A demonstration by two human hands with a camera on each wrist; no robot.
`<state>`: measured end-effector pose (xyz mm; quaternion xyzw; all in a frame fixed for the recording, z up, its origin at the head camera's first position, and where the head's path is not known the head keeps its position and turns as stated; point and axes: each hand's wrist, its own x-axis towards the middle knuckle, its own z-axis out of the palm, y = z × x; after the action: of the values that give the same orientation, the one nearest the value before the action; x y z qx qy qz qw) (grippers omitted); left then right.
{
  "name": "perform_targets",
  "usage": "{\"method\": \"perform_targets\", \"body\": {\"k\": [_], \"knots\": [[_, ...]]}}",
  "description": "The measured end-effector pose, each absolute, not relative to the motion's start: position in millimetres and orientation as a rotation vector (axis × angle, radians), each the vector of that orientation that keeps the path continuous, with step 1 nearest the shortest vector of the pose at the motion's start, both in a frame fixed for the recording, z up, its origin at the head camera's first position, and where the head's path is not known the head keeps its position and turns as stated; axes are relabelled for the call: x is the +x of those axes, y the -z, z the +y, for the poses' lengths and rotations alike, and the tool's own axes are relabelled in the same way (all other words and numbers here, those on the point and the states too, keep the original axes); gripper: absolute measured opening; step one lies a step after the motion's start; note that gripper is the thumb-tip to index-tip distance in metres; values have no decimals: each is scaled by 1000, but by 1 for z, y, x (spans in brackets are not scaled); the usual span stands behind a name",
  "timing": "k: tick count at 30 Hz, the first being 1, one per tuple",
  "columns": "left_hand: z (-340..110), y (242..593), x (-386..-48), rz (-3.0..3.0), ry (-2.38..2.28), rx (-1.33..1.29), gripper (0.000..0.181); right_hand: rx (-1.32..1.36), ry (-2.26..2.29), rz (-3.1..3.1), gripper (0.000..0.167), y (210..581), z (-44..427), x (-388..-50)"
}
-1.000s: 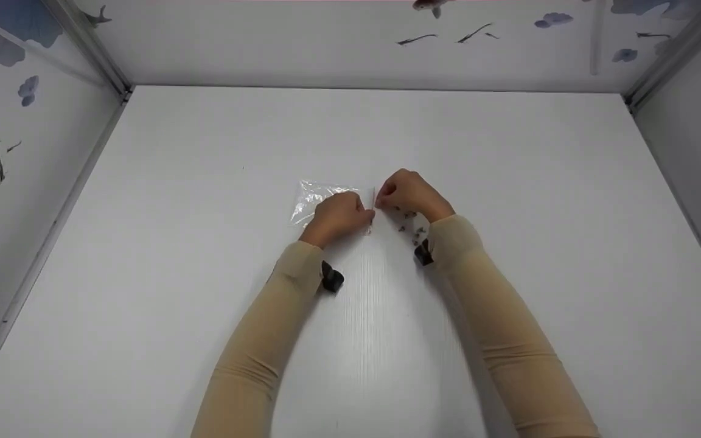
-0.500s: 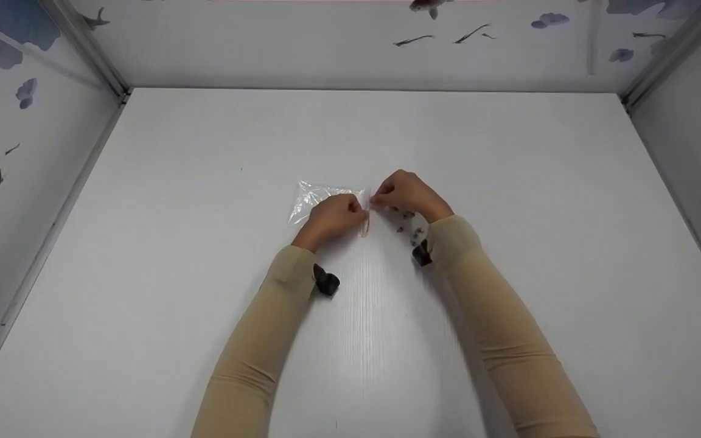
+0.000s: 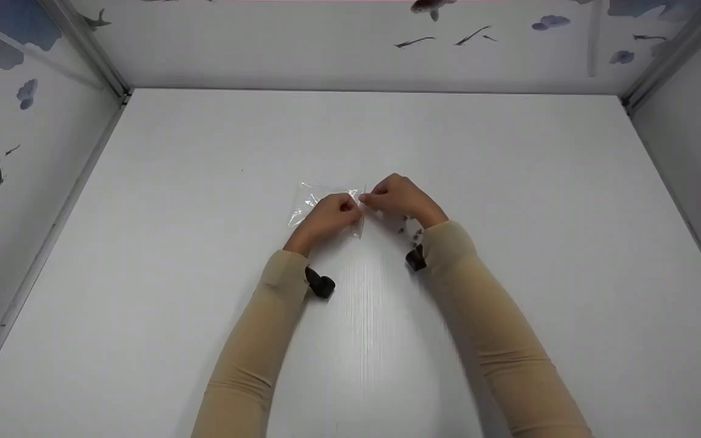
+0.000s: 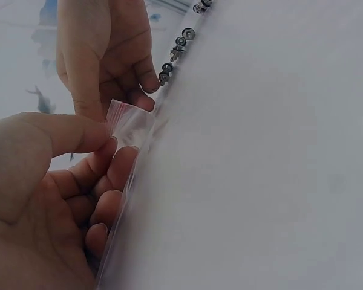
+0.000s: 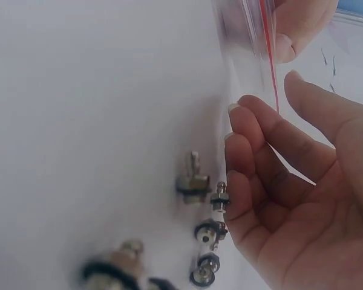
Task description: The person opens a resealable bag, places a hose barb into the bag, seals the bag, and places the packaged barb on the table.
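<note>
A clear zip-lock bag (image 3: 308, 198) with a red seal strip (image 5: 268, 36) lies under and beside my left hand (image 3: 329, 218). In the left wrist view, the left thumb and forefinger pinch the bag's sealed-strip edge (image 4: 118, 115). My right hand (image 3: 408, 199) is at the strip's other end. Its thumb and fingertips stand apart around the strip in the right wrist view, fingers loosely bent. Several small metal barbed fittings (image 5: 193, 184) with dark rings lie on the table beside the right hand, partly hidden by it in the head view.
The white table (image 3: 204, 274) runs to a back wall (image 3: 326, 55) and a left side wall (image 3: 34, 152), both printed with fish and leaf patterns. A black wrist camera (image 3: 320, 284) sits under the left wrist, another wrist camera (image 3: 415, 258) under the right.
Both hands have shifted slightly left, the right one more, its fingertips now overlapping the bag's edge. The left hand keeps its pinch on the bag. The fittings stay in place.
</note>
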<state>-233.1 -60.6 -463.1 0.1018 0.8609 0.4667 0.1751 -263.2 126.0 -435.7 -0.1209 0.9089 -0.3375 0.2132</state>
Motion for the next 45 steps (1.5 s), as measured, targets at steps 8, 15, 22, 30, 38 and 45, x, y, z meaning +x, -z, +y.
{"method": "perform_targets", "body": {"k": [8, 15, 22, 30, 38, 45], "knots": [[-63, 464, -232, 2422, -1373, 288, 14, -320, 975, 2505, 35, 438, 124, -261], [-63, 465, -231, 2417, -1367, 293, 17, -308, 983, 2514, 29, 438, 122, -261], [-63, 464, -229, 2436, -1320, 329, 22, -292, 997, 2509, 28, 435, 121, -261], [-62, 465, -229, 2431, -1343, 349, 23, -363, 1035, 2487, 27, 434, 122, -260], [-62, 468, -230, 2452, -1393, 376, 20, -375, 1018, 2517, 26, 433, 122, -258], [-62, 467, -228, 2440, -1456, 397, 19, -331, 975, 2531, 27, 433, 122, -259]]}}
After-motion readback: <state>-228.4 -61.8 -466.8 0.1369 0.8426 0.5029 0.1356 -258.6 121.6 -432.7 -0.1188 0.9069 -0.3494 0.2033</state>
